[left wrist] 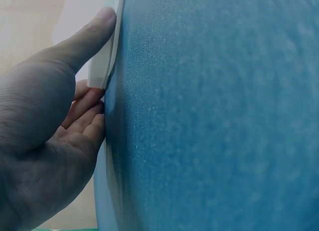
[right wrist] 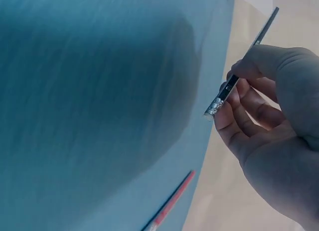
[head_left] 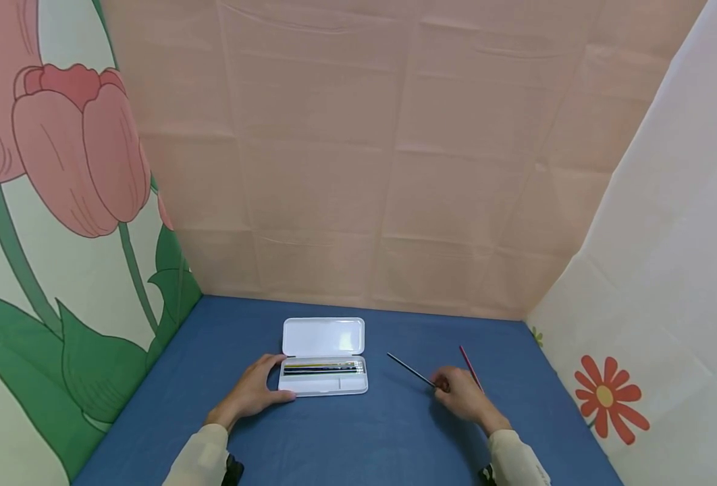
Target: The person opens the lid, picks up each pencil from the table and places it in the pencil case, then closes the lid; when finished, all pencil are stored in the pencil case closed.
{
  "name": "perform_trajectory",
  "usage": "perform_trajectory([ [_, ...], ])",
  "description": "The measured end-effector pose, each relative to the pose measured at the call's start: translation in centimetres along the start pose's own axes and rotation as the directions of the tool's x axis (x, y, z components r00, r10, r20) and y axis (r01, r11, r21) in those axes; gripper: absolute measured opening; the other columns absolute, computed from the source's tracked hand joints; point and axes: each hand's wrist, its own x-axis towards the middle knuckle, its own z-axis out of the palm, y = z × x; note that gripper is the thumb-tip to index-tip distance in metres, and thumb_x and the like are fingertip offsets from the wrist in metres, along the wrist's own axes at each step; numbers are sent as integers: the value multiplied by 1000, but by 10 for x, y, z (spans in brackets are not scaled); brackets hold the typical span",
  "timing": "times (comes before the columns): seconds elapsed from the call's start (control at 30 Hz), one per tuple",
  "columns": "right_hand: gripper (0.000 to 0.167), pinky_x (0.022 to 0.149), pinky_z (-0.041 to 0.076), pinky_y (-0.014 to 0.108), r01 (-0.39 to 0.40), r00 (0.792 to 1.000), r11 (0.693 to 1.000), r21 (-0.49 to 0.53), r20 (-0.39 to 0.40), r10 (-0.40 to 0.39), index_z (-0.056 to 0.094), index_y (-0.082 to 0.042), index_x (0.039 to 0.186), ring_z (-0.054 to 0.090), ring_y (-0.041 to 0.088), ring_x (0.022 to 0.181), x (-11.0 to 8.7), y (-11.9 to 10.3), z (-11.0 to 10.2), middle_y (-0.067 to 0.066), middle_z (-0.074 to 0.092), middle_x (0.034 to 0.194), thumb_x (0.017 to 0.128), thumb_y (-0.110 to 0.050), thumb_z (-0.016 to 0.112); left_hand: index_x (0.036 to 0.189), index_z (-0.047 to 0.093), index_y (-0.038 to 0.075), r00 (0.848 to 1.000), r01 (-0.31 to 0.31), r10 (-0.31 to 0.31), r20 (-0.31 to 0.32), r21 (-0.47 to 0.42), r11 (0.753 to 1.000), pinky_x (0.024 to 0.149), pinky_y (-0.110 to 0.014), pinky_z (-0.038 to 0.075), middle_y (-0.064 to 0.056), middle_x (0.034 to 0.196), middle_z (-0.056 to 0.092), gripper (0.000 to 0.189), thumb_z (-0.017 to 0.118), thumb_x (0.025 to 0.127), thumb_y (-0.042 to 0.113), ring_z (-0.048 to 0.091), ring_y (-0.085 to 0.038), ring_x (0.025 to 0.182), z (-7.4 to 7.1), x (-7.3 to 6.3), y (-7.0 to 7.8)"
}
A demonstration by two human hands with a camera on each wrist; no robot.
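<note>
A white pencil case (head_left: 322, 385) lies with its lid (head_left: 323, 336) folded back, and several pencils (head_left: 322, 368) rest side by side in its upper part. My left hand (head_left: 254, 389) grips the case by its left end, thumb on the near edge and fingers at the far corner. In the right wrist view, a dark pencil (right wrist: 230, 85) with a silvery eraser end is pinched between the thumb and fingers of my right hand (right wrist: 271, 101). Its other end slants up and left in the head view. Beside that hand lies a red pencil (head_left: 470, 366), partly hidden by it.
A blue cloth (head_left: 334, 445) covers the table. Behind it hangs a beige sheet (head_left: 364, 169). A tulip-printed panel (head_left: 79, 155) stands on the left, and a white sheet with a red flower (head_left: 607, 398) is on the right.
</note>
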Motion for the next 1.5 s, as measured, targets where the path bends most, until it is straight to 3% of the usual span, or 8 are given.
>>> perform_trajectory([
  [0.2, 14, 72, 50, 26, 114, 993, 993, -19, -22, -115, 82, -6, 115, 55, 3, 82, 15, -21, 15, -3, 71, 96, 103, 0, 76, 163, 56, 9, 1000, -2, 2, 4, 0, 1000, 130, -73, 41, -19, 164, 58, 96, 101, 85, 43, 53, -46, 155, 1, 2, 0],
  [0.43, 16, 74, 55, 29, 230, 970, 973, -35, -70, -232, 85, -6, 112, 62, 8, 86, 38, -45, 37, -1, 73, 96, 101, 2, 77, 164, 56, 10, 1000, 1, -1, 4, -3, 1000, 130, -74, 40, -19, 165, 57, 97, 101, 85, 43, 52, -46, 155, 2, 2, 0],
  [0.67, 18, 77, 56, 29, 263, 962, 964, -33, -73, -264, 87, -4, 112, 64, 10, 89, 66, -76, 58, 2, 76, 98, 101, 4, 75, 164, 56, 10, 1000, 6, -6, -4, 1, 1000, 129, -75, 41, -19, 165, 57, 97, 101, 85, 42, 52, -46, 155, 0, 2, 0],
  [0.87, 19, 77, 58, 31, 341, 935, 938, -64, -77, -345, 87, -2, 113, 69, 19, 90, 84, -96, 74, 11, 78, 100, 101, 6, 74, 164, 56, 9, 1000, 7, -7, -5, 3, 1000, 129, -74, 40, -19, 165, 57, 96, 102, 85, 42, 53, -46, 155, 0, 0, -1],
  [1.2, 19, 89, 66, 34, 304, 952, 949, -88, 4, -305, 87, -3, 116, 73, 17, 97, 105, -120, 94, 8, 78, 106, 105, 2, 72, 164, 56, 11, 1000, 10, -10, -4, 2, 1000, 129, -75, 40, -18, 166, 57, 97, 101, 85, 44, 52, -46, 155, 2, 3, -6],
  [1.5, 20, 88, 66, 33, 329, 944, 934, -140, 17, -329, 87, -4, 112, 74, 18, 95, 114, -132, 108, 9, 79, 101, 104, 5, 72, 165, 56, 10, 1000, -1, 1, -5, 2, 1000, 129, -74, 41, -19, 166, 57, 98, 101, 85, 44, 52, -47, 156, 3, 5, -8],
])
